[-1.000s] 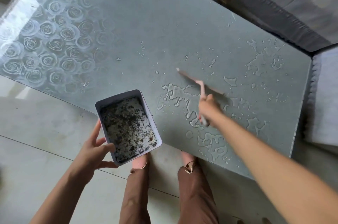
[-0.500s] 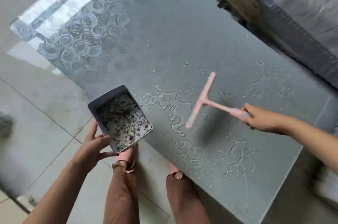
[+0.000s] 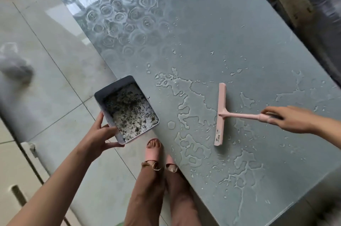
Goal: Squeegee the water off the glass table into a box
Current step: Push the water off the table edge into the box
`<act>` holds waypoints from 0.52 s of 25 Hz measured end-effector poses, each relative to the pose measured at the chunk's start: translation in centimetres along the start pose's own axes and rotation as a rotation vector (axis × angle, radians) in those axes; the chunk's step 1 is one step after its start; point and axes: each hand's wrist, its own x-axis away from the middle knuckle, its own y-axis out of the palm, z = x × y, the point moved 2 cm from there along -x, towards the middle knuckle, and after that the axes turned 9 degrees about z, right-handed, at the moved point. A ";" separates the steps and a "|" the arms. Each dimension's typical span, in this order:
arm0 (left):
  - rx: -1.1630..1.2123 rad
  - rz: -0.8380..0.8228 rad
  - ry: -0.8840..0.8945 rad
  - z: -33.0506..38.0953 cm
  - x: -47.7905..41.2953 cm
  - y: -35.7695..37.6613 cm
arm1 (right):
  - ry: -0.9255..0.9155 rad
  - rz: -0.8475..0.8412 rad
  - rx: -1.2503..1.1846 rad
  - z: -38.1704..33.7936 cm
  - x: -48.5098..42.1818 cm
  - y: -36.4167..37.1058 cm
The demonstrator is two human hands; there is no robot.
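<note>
Fingers (image 3: 274,109) of our right hand (image 3: 293,120) are clasping the slim handle of the pink T-shaped squeegee (image 3: 221,113), its long straight blade lying on the frosted, rose-patterned glass table (image 3: 212,22) amid branching puddles of water (image 3: 184,94). Our left hand (image 3: 97,138) is gripping the round-cornered box (image 3: 112,87), speckled inside with dark grit, at the table's near edge.

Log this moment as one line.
left hand holds box at table edge | right hand grips squeegee, blade down on glass table | water pooled between blade and box
</note>
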 end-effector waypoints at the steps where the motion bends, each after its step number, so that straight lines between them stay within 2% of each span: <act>1: 0.012 0.009 -0.006 -0.3 -0.1 -0.3 | -0.016 0.002 -0.021 0.1 -0.1 0.2; 6: 0.024 0.050 -0.006 -1.0 -0.4 -1.8 | -0.013 0.140 -0.401 1.7 2.7 2.2; 10: 0.013 0.102 -0.015 -1.8 -1.5 -2.6 | 0.034 0.140 -0.469 -0.3 1.3 5.2; 13: 0.018 0.111 -0.031 -3.0 -2.9 -3.8 | 0.052 0.207 -0.409 -1.5 -1.1 8.1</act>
